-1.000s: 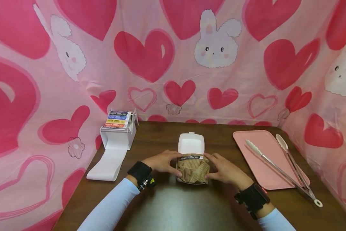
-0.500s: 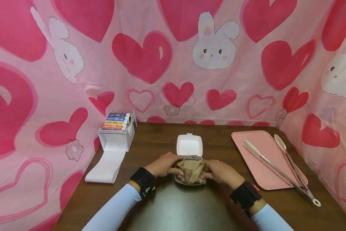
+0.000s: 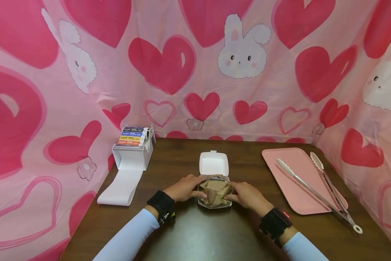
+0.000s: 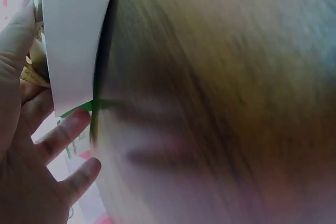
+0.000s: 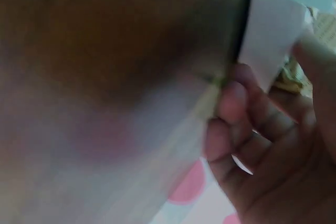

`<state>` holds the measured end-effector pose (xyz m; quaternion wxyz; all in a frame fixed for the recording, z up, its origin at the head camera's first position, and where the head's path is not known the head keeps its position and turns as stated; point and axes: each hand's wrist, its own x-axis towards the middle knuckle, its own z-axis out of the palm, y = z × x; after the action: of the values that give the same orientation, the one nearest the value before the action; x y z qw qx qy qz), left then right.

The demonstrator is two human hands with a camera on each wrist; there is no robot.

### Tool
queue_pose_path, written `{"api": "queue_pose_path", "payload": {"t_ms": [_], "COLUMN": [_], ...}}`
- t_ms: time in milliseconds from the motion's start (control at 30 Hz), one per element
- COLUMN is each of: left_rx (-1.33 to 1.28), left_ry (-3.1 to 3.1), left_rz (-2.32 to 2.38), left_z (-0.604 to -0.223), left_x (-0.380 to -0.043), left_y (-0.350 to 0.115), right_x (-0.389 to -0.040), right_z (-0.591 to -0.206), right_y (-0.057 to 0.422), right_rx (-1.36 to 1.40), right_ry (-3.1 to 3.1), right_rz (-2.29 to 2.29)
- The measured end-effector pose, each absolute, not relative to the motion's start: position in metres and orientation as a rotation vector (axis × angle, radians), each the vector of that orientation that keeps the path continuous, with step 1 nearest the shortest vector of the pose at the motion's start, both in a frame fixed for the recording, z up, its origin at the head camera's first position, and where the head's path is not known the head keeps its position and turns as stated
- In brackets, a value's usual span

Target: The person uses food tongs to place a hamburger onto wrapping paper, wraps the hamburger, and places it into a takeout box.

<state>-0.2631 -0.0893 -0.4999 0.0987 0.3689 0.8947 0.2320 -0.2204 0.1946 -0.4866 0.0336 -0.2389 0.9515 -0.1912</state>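
Note:
A burger wrapped in brown printed paper sits in the base of a white hinged takeaway box, whose lid stands up behind it. My left hand holds the burger's left side between thumb and forefinger, while my right hand grips its right side the same way. In the left wrist view, the thumb reaches over the box wall and the other fingers spread outside it. The right wrist view has the lower fingers curled beside the box wall; the wrapper is mostly hidden there.
At the left stands a label dispenser with colored label rolls and a white paper strip trailing onto the brown table. On the right, long metal tongs lie across a pink tray.
The burger has sunk lower into the box base, its dark label tilting back toward the lid. Both hands have gone down with it, and the right thumb has slid inward over the wrapper.

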Motion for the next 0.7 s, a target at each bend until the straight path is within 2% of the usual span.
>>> {"api": "queue_pose_path", "payload": {"t_ms": [233,500,700], "left_rx": [1.187,1.117,1.126], "left_ry": [2.756,2.756,2.747], "left_rz": [0.611,0.615,0.624], "left_z": [-0.5,-0.497,-0.498], "left_x": [-0.262,-0.263,-0.262], "left_y": [-0.09,-0.089,-0.089], "right_x": [-0.219,-0.232,-0.239], "right_z": [-0.48,-0.479,-0.479], "right_y": [0.195,0.201,0.202], "right_rx": [-0.626,-0.82,-0.763], "right_ry": [2.865,2.702,2.619], "right_rz": [-0.501,-0.71,-0.705]}}
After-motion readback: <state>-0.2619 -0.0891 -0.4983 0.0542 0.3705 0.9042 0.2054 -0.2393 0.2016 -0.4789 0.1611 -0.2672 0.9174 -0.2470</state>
